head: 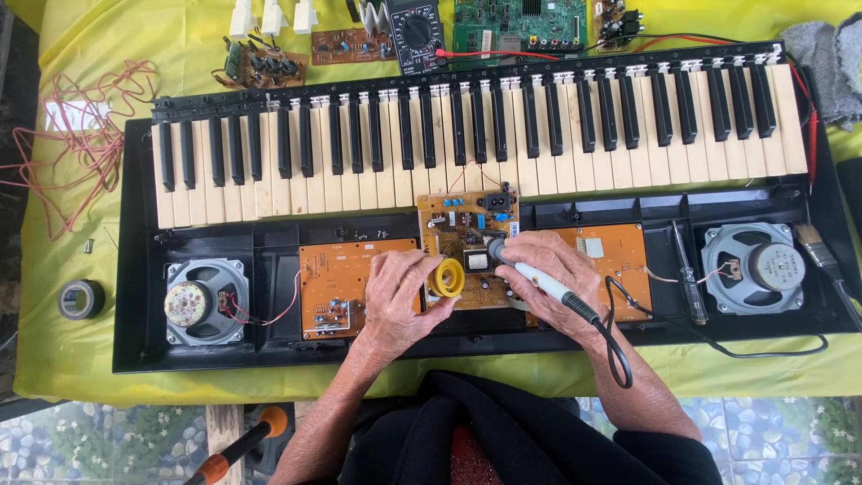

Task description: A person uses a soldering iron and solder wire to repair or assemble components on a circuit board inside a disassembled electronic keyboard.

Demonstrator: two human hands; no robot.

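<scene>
An opened keyboard instrument (467, 144) lies on a yellow-green cloth, its keys at the far side and its circuit boards exposed. My left hand (395, 292) holds a yellow spool of solder (446, 277) over the middle brown circuit board (462, 224). My right hand (552, 269) grips a white soldering iron (539, 280) with a black cord (620, 346). Its tip points at the same board, close beside the spool.
Round speakers sit at the left (205, 303) and right (752, 267) of the case. A screwdriver (688, 278) and a brush (826, 260) lie at the right. A tape roll (81, 299) and pink wires (81, 135) lie left; a multimeter (417, 34) and loose boards lie behind.
</scene>
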